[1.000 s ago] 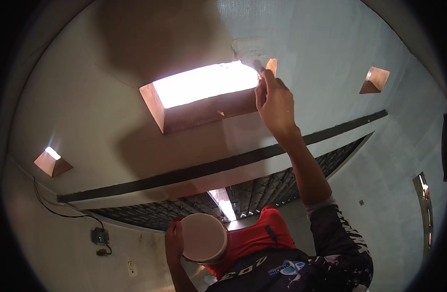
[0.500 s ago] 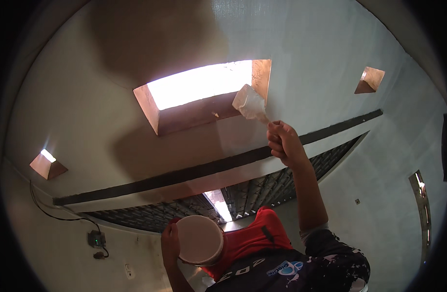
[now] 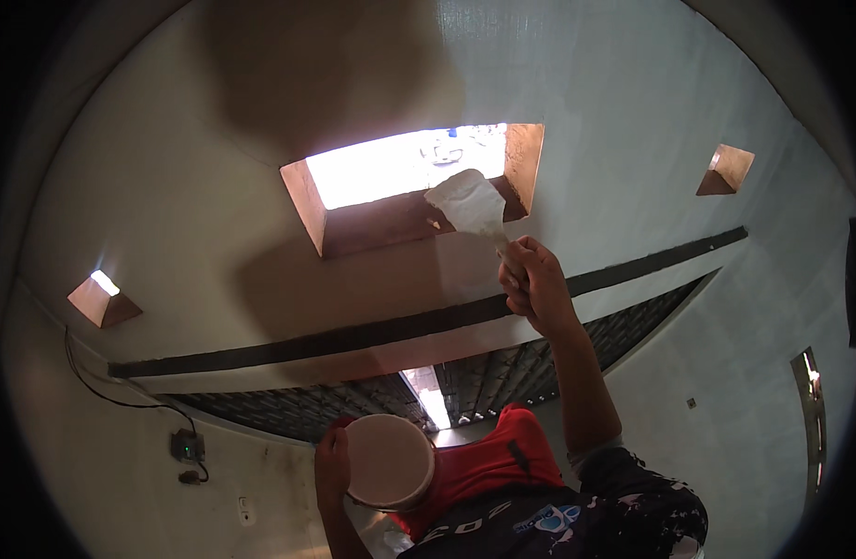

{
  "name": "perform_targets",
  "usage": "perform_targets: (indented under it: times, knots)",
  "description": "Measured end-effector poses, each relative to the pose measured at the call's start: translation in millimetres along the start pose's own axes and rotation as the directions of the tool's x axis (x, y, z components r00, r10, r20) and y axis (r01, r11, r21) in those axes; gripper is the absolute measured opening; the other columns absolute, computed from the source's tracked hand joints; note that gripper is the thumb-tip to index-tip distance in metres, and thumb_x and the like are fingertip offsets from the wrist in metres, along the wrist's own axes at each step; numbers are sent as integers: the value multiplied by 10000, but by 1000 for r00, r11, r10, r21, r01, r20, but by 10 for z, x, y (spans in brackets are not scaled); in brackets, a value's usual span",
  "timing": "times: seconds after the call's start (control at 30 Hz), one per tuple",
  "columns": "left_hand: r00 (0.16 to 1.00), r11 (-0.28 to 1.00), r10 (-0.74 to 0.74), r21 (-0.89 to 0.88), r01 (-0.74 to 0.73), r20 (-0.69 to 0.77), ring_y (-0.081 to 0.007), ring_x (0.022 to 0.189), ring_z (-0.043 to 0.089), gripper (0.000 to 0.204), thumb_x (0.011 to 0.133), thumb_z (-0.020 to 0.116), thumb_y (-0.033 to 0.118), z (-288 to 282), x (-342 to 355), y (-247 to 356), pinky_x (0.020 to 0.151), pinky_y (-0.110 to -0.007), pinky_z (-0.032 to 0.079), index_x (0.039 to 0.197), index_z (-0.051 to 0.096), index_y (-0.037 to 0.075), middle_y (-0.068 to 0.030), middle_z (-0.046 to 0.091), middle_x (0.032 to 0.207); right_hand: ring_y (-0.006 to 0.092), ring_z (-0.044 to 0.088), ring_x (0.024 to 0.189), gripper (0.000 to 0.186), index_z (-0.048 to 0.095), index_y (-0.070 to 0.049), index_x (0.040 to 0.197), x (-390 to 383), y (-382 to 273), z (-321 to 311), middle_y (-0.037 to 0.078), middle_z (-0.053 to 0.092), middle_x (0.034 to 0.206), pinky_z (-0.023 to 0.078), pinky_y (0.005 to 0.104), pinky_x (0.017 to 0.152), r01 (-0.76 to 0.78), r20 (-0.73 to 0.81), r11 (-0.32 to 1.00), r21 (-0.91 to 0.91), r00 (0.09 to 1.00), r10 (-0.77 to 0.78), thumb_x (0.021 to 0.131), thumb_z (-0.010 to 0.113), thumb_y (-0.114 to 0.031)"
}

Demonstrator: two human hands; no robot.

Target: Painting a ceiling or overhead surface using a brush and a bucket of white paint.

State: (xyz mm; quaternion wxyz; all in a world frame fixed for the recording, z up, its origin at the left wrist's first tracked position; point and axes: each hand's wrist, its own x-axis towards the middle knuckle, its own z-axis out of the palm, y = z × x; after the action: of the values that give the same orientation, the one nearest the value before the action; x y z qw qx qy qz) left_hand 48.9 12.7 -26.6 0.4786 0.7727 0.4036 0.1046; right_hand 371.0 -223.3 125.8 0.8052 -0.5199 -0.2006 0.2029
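My right hand [image 3: 539, 285] is raised in front of the wall, fingers wrapped round the handle of a wide flat paintbrush [image 3: 472, 202]. The brush head is coated whitish and overlaps the lower edge of a bright window opening [image 3: 349, 233]; I cannot tell whether it touches the wall. Low and to the left, my left hand [image 3: 332, 466] grips the side of a round bucket [image 3: 432, 477] against my body. A smooth, pale pinkish-white surface [image 3: 388, 458], apparently paint, fills the bucket's round mouth.
Small recessed openings lie left [image 3: 105, 300] and right [image 3: 726, 170]. A dark ledge [image 3: 353, 348] crosses the wall above dark slatted panels [image 3: 502, 373]. A small electrical box [image 3: 184, 447] with a cable and a switch plate [image 3: 245, 511] are at lower left.
My right hand and the brush have shifted slightly left and down against the window opening, the brush tilting further left. The view has moved a little; my left hand still holds the bucket.
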Motion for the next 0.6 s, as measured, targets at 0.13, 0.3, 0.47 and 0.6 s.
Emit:
perform_targets:
  times: [0.13,0.3,0.47,0.6]
  knots:
    - [1000,1000,15,16,-15,-26,-242,991,620,470,1056,454,376,-2,13,-82,910,-379,470,1162,639,-43,-162,679,1060,24,275,409,231,464,-105,929,-38,74,-19,2,480,648,229,215,347,-14,-6,1000,11,1000,14,1070,453,-288]
    - [999,999,32,44,-31,-25,-257,957,619,468,1055,451,376,26,26,-48,892,-385,470,1129,635,-49,-184,672,1018,24,279,403,241,461,-116,912,-43,82,-138,2,490,644,226,212,343,-12,-61,998,-56,998,8,1076,443,-292]
    - [999,999,36,30,-35,-22,-268,955,622,464,1053,450,373,1,-26,14,891,-387,470,1131,635,-45,-190,667,1010,24,283,401,212,475,-110,933,-17,65,-161,1,497,639,239,210,345,109,-139,958,-267,979,-151,1072,426,-263]
    - [998,998,57,37,-56,-29,-274,947,625,463,1053,448,371,-5,-7,-53,888,-388,471,1126,638,-44,-188,672,1004,23,284,400,196,484,-104,955,-59,168,-192,3,511,658,231,210,347,93,-152,946,-312,977,-146,1066,437,-258]
